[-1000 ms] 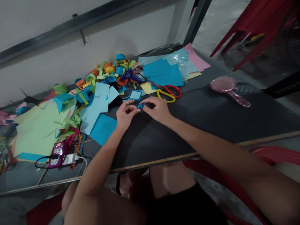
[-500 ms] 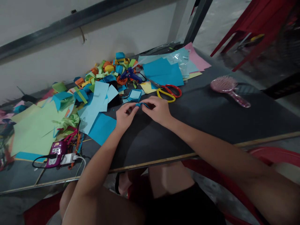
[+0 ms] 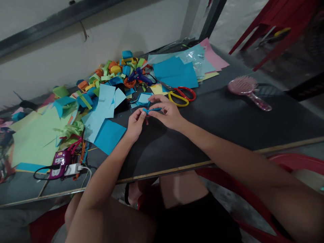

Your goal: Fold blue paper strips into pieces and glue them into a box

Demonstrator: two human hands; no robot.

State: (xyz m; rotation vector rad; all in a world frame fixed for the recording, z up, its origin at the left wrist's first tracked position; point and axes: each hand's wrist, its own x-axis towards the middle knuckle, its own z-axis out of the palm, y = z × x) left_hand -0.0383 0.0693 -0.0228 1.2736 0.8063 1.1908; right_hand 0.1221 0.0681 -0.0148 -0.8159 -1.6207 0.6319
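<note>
Between my two hands, just above the dark tabletop, is a small folded strip of blue paper (image 3: 155, 109). My left hand (image 3: 135, 124) pinches its left end between thumb and fingers. On the other side, my right hand (image 3: 169, 114) grips the strip with thumb and fingertips, its fingers partly covering it. Just behind the hands lies a small blue paper piece with a pale blue top (image 3: 144, 98). Scissors (image 3: 181, 97) with one red and one yellow handle rest beyond my right hand. A blue paper sheet (image 3: 110, 135) lies left of my left hand.
A heap of folded coloured paper pieces (image 3: 115, 70) and a blue glue gun (image 3: 140, 77) are at the back. A pink hairbrush (image 3: 249, 91) lies to the right. At left are green sheets (image 3: 35, 138) and a purple power strip (image 3: 60, 163) with cables. The table's front edge (image 3: 164, 173) is near my lap.
The blue paper strip has been turned and now shows more between the fingers. My right hand's fingers have lifted and spread somewhat; my left hand has tilted more upright. The view shifted slightly.
</note>
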